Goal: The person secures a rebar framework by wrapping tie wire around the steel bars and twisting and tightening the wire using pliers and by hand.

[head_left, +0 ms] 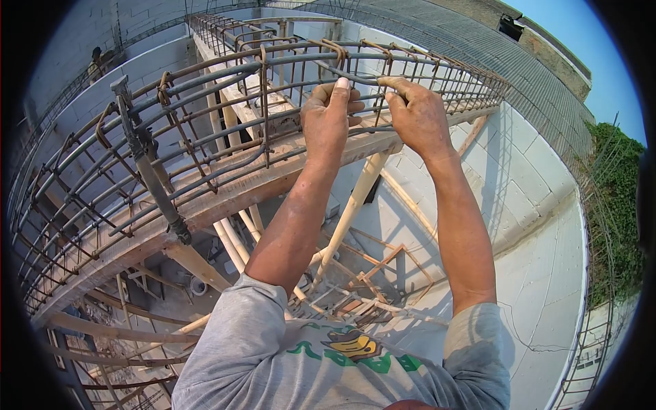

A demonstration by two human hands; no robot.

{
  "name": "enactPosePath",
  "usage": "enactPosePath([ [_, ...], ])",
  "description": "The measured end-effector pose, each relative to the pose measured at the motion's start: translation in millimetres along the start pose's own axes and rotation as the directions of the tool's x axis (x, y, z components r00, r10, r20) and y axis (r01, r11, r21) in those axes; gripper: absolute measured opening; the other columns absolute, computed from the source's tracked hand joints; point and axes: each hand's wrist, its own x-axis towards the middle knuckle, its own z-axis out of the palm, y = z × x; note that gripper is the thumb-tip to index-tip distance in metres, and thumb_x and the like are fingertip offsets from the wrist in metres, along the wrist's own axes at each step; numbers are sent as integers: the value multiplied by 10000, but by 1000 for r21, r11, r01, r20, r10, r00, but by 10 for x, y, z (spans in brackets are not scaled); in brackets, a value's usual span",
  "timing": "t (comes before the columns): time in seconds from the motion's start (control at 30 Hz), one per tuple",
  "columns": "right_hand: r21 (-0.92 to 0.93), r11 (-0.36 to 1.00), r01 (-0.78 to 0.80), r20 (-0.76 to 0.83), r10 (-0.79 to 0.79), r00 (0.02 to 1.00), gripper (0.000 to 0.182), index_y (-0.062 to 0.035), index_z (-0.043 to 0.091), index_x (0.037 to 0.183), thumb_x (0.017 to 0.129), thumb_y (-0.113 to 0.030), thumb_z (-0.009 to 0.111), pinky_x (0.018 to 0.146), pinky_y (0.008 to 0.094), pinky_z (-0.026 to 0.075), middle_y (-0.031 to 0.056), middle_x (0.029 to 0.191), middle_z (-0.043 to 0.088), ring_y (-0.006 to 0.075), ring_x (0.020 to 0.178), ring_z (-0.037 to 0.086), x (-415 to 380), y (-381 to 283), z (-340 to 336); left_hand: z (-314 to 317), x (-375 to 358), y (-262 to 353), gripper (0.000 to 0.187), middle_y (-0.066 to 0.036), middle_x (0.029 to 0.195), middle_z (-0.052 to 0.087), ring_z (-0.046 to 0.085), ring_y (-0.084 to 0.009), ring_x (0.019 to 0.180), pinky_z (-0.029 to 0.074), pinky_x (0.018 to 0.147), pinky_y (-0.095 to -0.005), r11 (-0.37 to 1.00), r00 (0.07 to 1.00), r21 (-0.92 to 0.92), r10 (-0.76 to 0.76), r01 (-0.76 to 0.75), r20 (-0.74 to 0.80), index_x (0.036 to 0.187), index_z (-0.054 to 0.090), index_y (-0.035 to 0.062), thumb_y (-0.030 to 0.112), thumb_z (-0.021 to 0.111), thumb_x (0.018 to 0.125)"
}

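In the head view, my left hand (326,117) is raised in front of the rebar cage (265,102), its fingers curled and its thumb pointing up. What lies inside those fingers, if anything, is hidden. Just to its right, my right hand (418,115) is closed, with the index finger stretched over the end of a grey bent steel rod (352,76). The rod passes above my left thumb and crosses the upper bars. Rusty stirrups and long ribbed bars make up the cage, which runs along a wooden formwork board (236,179).
A metal clamp (154,174) stands across the cage and board on the left. Slanting bamboo poles (355,205) prop the formwork from below. A wooden frame (389,270) lies far below. Pale block walls (523,154) and a corrugated roof (437,34) lie beyond.
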Motion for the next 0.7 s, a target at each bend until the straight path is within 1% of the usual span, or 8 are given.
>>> enactPosePath([
  [0.13,-20,1000,11,-19,-11,1000,268,-121,690,1106,879,-81,552,771,375,561,157,950,697,267,827,692,-13,5,25,3,0,64,349,-159,988,659,677,-207,883,567,724,-299,999,999,2,-52,52,-4,1122,538,-44,237,606,928],
  [0.17,-23,1000,16,-29,-17,999,265,-125,691,1105,882,-84,554,769,373,562,152,946,695,264,821,692,-5,14,35,-1,18,53,339,-163,991,660,677,-205,881,567,721,-296,999,999,11,-34,34,-2,1125,534,-51,211,604,921],
  [0.27,-113,993,37,-45,-43,998,251,-140,693,1107,888,-111,573,715,369,575,128,894,670,255,796,692,13,39,46,-41,59,23,322,-176,1001,662,677,-201,877,568,713,-289,998,1000,59,10,-10,9,1136,521,-69,140,592,901],
  [0.33,-210,975,72,-96,-94,991,248,-143,692,1110,891,-119,576,666,363,582,116,853,644,250,766,692,33,21,42,-63,71,39,321,-182,1006,663,676,-199,878,570,713,-287,992,999,119,25,-29,32,1145,512,-77,107,580,891],
  [0.47,-377,923,81,-101,-128,987,255,-140,689,1117,890,-113,577,595,360,589,112,817,624,244,721,692,120,31,109,-48,57,81,365,-189,1002,661,675,-202,882,569,732,-286,990,1000,144,4,-8,26,1196,478,-78,97,570,889],
  [0.53,-382,921,77,-94,-121,988,259,-138,691,1115,885,-104,578,598,363,592,116,822,626,246,712,692,141,-9,108,-43,36,107,397,-195,1003,660,676,-205,884,569,742,-287,989,1000,150,-7,4,17,1231,458,-77,94,563,888],
  [0.63,-345,936,67,-91,-105,990,257,-137,696,1108,877,-101,587,606,369,591,116,829,629,244,715,691,139,-54,69,-47,47,53,402,-191,942,670,690,-195,808,578,652,-271,999,1000,44,5,-6,20,1229,457,-103,102,551,895],
  [0.7,-327,942,78,-88,-112,990,252,-138,699,1102,876,-105,591,614,369,590,111,830,630,240,719,690,123,-51,66,-46,43,62,399,-198,951,670,691,-198,808,579,656,-271,999,1000,-31,-11,11,11,1248,454,-101,119,526,922],
])
